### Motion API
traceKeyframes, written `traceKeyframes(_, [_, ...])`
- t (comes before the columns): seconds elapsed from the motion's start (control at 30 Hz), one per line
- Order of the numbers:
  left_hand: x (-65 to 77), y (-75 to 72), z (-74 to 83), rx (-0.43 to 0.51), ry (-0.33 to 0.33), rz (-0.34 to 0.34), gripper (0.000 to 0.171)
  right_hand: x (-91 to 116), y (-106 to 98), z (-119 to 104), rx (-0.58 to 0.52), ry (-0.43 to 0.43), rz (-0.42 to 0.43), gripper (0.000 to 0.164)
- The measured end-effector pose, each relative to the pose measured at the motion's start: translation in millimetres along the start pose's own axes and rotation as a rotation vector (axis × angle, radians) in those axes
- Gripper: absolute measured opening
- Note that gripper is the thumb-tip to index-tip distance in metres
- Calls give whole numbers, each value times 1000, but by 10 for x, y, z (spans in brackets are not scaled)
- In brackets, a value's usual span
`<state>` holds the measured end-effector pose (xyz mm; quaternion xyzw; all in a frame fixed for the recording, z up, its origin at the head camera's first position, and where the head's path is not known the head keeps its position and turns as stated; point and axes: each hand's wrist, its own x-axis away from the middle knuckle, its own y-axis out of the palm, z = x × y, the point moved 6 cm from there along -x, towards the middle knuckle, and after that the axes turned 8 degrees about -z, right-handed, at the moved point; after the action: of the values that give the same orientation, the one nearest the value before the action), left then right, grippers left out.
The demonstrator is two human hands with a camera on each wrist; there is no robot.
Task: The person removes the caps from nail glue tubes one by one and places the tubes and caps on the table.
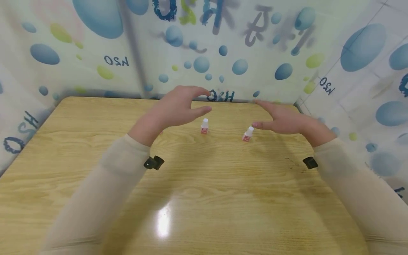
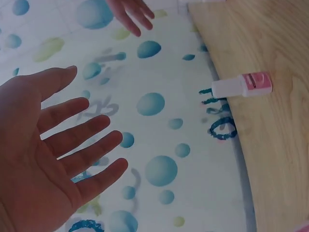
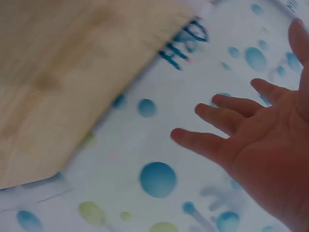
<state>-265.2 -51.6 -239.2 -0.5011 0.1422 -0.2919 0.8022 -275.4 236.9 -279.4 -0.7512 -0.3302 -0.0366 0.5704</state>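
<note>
My left hand (image 1: 178, 108) hovers above the far part of the table, empty, its fingers spread apart in the left wrist view. Just right of and below its thumb stands a small white-capped bottle (image 1: 204, 126) with a red label, upright on the wood. A second such bottle (image 1: 248, 134), leaning slightly in the head view, is beside the thumb of my right hand (image 1: 283, 117). That hand is also raised and empty, with fingers extended in the right wrist view. A bit of red (image 1: 160, 132) shows by the left wrist, the rest hidden behind it.
The wooden table (image 1: 204, 191) ends at a curtain (image 1: 197, 42) printed with blue and green drops, which hangs along its back. A white tiled wall (image 1: 389, 17) lies at the right. Dark clips (image 1: 154, 163) sit at both sleeve cuffs.
</note>
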Motion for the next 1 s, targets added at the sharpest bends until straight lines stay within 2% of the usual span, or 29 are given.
traceKeyframes(0.2, [-279, 244, 83, 104, 41, 32, 50, -105, 234, 291, -28, 5, -4, 91])
traceKeyframes(0.4, [-507, 547, 148, 150, 43, 36, 45, -267, 503, 482, -98, 17, 27, 89])
traceKeyframes(0.53, [-665, 757, 187, 167, 48, 9, 44, -333, 651, 576, -144, 30, 98, 84])
traceKeyframes(0.8, [-964, 1160, 284, 142, 47, -129, 48, -414, 876, 740, -283, 33, 208, 70])
traceKeyframes(1.0, [-1114, 1365, 309, 241, 29, -118, 41, -422, 1009, 832, -403, 41, 268, 67])
